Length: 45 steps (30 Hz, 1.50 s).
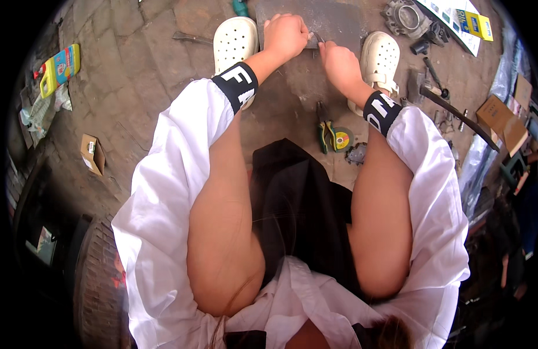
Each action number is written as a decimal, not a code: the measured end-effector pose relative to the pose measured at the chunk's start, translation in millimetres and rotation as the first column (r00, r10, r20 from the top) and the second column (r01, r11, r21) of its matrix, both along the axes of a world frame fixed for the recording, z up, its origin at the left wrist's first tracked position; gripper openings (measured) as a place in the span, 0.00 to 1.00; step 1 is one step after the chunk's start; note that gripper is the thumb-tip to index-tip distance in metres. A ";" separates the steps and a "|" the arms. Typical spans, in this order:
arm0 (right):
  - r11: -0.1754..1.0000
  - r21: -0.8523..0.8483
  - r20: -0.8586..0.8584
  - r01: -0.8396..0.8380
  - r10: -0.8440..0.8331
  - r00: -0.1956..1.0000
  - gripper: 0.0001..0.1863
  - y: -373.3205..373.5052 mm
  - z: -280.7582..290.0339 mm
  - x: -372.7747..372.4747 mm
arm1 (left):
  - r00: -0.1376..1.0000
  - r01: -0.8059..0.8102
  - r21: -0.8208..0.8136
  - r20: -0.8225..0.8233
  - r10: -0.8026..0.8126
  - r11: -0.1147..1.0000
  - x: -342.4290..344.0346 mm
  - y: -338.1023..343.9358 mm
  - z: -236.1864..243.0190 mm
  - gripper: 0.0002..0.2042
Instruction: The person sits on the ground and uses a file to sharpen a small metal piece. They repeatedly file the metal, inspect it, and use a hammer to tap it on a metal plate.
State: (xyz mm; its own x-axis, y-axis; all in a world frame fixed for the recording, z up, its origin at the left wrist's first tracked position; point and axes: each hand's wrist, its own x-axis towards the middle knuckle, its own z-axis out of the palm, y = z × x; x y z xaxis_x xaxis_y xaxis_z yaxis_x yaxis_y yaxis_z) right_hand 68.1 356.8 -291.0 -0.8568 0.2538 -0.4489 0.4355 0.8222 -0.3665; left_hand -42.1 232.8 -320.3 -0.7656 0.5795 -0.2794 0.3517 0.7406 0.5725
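Observation:
My left hand (284, 36) is over a flat grey metal plate (344, 17) between my shoes, its fingers closed on something small I cannot make out. Close by on the right, my right hand (339, 65) is closed on a thin dark strip (318, 36) that extends toward my left fingertips. Whether the strip touches them is unclear. Below the right hand, green-and-yellow pliers (326, 131) lie beside a yellow disc (341, 142) and a small toothed metal part (356, 153).
Round metal housing (404, 17), black fittings, a hammer (415, 81) and long dark bar (462, 116) lie right, beside cardboard (501, 125) and plastic sheeting (478, 174). Left are a yellow jug (59, 70) and small carton (92, 152). A metal tool (190, 38) lies beside my left shoe.

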 end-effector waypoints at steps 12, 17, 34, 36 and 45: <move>0.996 -0.084 0.003 0.032 -0.032 0.999 0.21 -3.9 1.7 -5.8 | 0.999 -0.028 0.042 -0.020 0.029 0.999 1.3 -0.8 -10.3 0.03; 0.993 -0.114 0.025 0.012 -0.009 1.000 0.21 -1.7 -1.8 -7.0 | 0.996 -0.058 0.106 -0.063 0.065 0.993 -0.6 2.3 5.1 0.06; 0.998 -0.065 -0.098 0.020 -0.027 0.995 0.26 -8.1 -16.1 -8.6 | 0.997 -0.073 0.063 -0.030 0.075 0.995 4.3 0.1 -11.0 0.00; 0.990 -0.133 -0.013 0.051 -0.053 0.999 0.25 -8.2 -11.9 -8.8 | 0.997 -0.066 0.066 -0.036 0.069 0.996 4.2 -1.4 -10.1 0.01; 0.951 -0.256 0.160 0.175 -0.137 0.978 0.27 -10.2 6.3 -18.5 | 0.995 -0.097 0.162 0.025 0.094 0.982 3.8 -1.0 14.4 0.07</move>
